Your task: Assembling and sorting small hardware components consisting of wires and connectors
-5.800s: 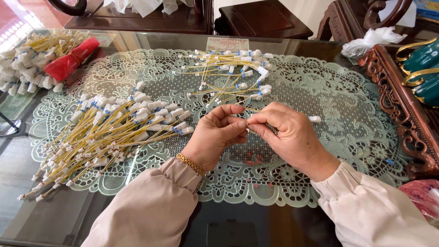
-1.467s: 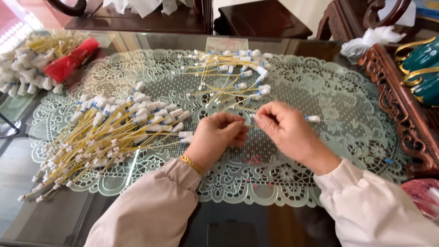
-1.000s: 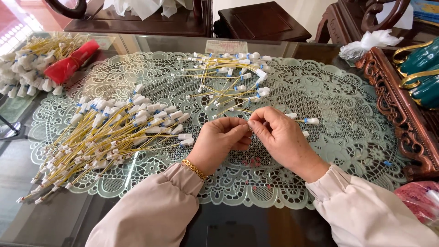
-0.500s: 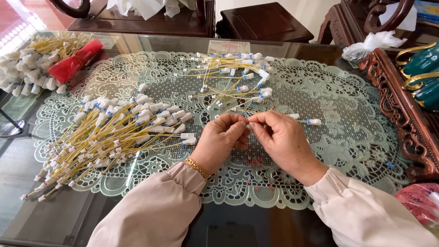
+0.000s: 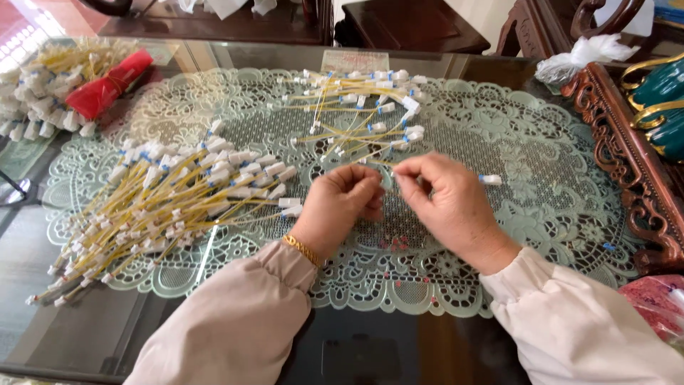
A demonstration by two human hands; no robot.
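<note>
My left hand (image 5: 340, 207) and my right hand (image 5: 447, 203) meet over the middle of a pale green lace mat (image 5: 513, 142). Between the pinched fingers of both runs one thin yellow cable; its white and blue connector (image 5: 489, 180) sticks out past my right hand. A big heap of finished yellow cables with white connectors (image 5: 167, 203) lies to the left of my left hand. A smaller loose scatter of the same cables (image 5: 363, 107) lies just beyond my hands.
A red pouch (image 5: 107, 85) rests on another cable pile (image 5: 43, 93) at the far left of the glass table. A carved wooden frame (image 5: 627, 164) borders the right. White tissue (image 5: 584, 53) and teal ceramic pieces (image 5: 659, 96) sit at the back right.
My hands have stayed near the mat's middle, working the cable between the fingers; the connector by my right hand shifted slightly. The piles have not moved.
</note>
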